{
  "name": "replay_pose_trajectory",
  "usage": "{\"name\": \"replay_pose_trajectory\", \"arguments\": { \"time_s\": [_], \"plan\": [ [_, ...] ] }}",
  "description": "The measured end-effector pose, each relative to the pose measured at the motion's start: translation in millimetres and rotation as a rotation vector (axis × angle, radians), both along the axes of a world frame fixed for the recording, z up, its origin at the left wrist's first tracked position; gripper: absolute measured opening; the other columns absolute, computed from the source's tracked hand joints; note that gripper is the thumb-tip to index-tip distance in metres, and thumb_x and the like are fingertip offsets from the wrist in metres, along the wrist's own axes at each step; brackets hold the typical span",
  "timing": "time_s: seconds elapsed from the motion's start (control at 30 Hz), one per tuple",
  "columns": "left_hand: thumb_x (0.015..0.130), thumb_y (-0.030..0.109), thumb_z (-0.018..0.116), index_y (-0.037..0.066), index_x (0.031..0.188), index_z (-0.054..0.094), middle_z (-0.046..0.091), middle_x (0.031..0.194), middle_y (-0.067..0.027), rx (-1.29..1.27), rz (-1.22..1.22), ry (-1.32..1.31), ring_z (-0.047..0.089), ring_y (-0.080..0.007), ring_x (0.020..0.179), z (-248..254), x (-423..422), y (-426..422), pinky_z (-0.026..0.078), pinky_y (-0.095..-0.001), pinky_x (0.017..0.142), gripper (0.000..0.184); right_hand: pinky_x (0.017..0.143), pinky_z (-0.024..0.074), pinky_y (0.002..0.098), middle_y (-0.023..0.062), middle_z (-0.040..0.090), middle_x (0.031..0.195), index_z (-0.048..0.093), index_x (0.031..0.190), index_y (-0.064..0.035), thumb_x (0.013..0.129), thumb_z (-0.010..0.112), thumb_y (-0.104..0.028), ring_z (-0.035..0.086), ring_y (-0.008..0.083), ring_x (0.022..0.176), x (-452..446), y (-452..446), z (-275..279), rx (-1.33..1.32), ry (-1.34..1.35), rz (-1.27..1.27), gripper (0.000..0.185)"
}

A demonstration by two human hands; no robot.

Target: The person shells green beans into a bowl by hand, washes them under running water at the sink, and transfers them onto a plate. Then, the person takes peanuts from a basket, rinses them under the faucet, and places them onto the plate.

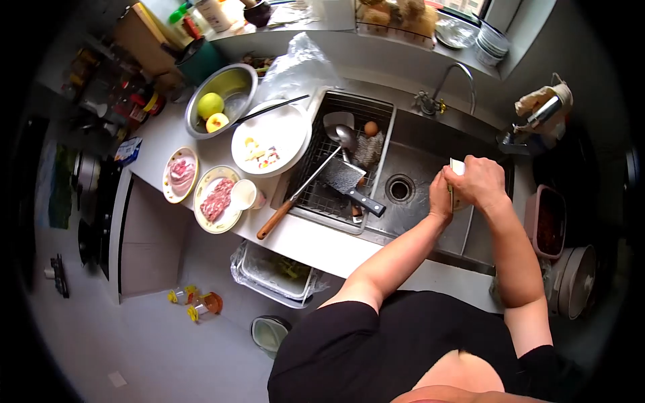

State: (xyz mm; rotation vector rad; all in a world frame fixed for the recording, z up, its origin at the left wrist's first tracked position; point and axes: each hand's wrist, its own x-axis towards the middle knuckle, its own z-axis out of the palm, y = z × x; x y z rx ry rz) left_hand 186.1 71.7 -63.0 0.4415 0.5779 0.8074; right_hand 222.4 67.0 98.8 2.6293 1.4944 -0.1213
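Over the right side of the metal sink (pixel 430 221), my left hand (pixel 441 198) and my right hand (pixel 481 180) come together around a small pale, flat-edged thing (pixel 457 166). The fingers of both hands are closed, and they hide most of it, so its kind is unclear. Left of my hands is the drain (pixel 400 189). On the wire dish rack (pixel 316 195) beside it lie a cleaver (pixel 349 185), a wooden-handled ladle (pixel 289 208) and a brown egg (pixel 371 128).
Left on the counter stand a white bowl (pixel 295 144) with chopped pieces, two plates of meat, including minced meat (pixel 216 200), and a steel bowl (pixel 238 80) holding yellow-green fruit. The faucet (pixel 463 74) rises behind the sink. A pink container (pixel 537 221) is at right.
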Motion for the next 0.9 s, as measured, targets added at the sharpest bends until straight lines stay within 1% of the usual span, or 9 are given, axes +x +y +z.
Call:
{"name": "replay_pose_trajectory", "arguments": {
  "time_s": [0.4,0.47,0.5,0.53,0.6,0.67,0.77,0.83,0.9],
  "plan": [
    [0.089,0.039,0.047,0.010,0.097,0.058,0.059,0.091,-0.0010,-0.117,0.025,-0.171,0.057,-0.0118,0.082,16,-6,18,0.045,-0.0271,0.069,0.032,0.065,0.0517,0.0398,0.0200,0.064,0.074,0.067,0.072,-0.0005,0.072,0.055,-0.056,0.065,0.0327,0.073,-28,23,24,-0.002,-0.118,0.148,0.057],
    [0.089,0.038,0.047,0.011,0.099,0.059,0.059,0.091,-0.0009,-0.074,0.049,-0.396,0.058,-0.0126,0.081,3,11,26,0.046,-0.0276,0.068,0.031,0.066,0.0517,0.0394,0.0203,0.064,0.074,0.067,0.072,0.0001,0.072,0.056,-0.055,0.065,0.0327,0.073,-32,30,33,-0.009,-0.130,0.163,0.056],
    [0.089,0.038,0.047,0.010,0.100,0.058,0.059,0.090,-0.0008,-0.077,0.063,-0.442,0.059,-0.0127,0.079,11,10,31,0.046,-0.0277,0.068,0.031,0.066,0.0521,0.0380,0.0190,0.065,0.075,0.068,0.072,-0.0008,0.071,0.055,-0.055,0.065,0.0311,0.073,-34,32,37,-0.009,-0.156,0.171,0.055],
    [0.089,0.038,0.047,0.010,0.100,0.058,0.059,0.090,-0.0008,-0.069,0.074,-0.442,0.059,-0.0127,0.079,17,7,32,0.046,-0.0277,0.068,0.031,0.066,0.0524,0.0366,0.0178,0.066,0.075,0.068,0.072,-0.0018,0.071,0.054,-0.054,0.066,0.0296,0.073,-35,35,41,-0.006,-0.181,0.179,0.054],
    [0.089,0.037,0.047,0.010,0.100,0.058,0.059,0.090,-0.0012,-0.110,0.116,-0.368,0.059,-0.0126,0.079,30,0,36,0.047,-0.0276,0.068,0.031,0.066,0.0517,0.0386,0.0202,0.064,0.074,0.068,0.071,0.0001,0.071,0.055,-0.056,0.065,0.0321,0.074,-37,40,45,0.011,-0.161,0.199,0.057],
    [0.089,0.038,0.047,0.010,0.101,0.058,0.059,0.092,-0.0014,-0.049,0.122,-0.391,0.059,-0.0126,0.081,28,-2,43,0.047,-0.0278,0.069,0.033,0.066,0.0520,0.0357,0.0177,0.066,0.076,0.069,0.073,-0.0014,0.071,0.053,-0.053,0.066,0.0290,0.074,-42,45,49,0.011,-0.199,0.236,0.054],
    [0.089,0.039,0.046,0.010,0.101,0.059,0.059,0.093,-0.0018,-0.097,0.135,-0.375,0.059,-0.0128,0.082,46,-22,45,0.047,-0.0282,0.069,0.033,0.066,0.0516,0.0356,0.0187,0.065,0.076,0.069,0.073,-0.0004,0.071,0.052,-0.052,0.066,0.0295,0.074,-55,50,56,-0.002,-0.170,0.258,0.054],
    [0.089,0.038,0.045,0.010,0.102,0.058,0.059,0.093,-0.0021,0.086,0.184,-0.206,0.060,-0.0133,0.082,39,-25,52,0.047,-0.0284,0.070,0.034,0.065,0.0516,0.0371,0.0206,0.064,0.073,0.068,0.072,0.0008,0.070,0.053,-0.052,0.065,0.0316,0.072,-60,53,54,0.046,-0.171,0.302,0.055],
    [0.089,0.039,0.045,0.010,0.102,0.058,0.059,0.092,-0.0021,0.074,0.193,-0.236,0.060,-0.0134,0.082,38,-30,59,0.047,-0.0284,0.070,0.035,0.064,0.0515,0.0386,0.0225,0.063,0.070,0.067,0.070,0.0021,0.070,0.054,-0.052,0.065,0.0337,0.070,-65,56,53,0.092,-0.169,0.339,0.056]
  ]
}}
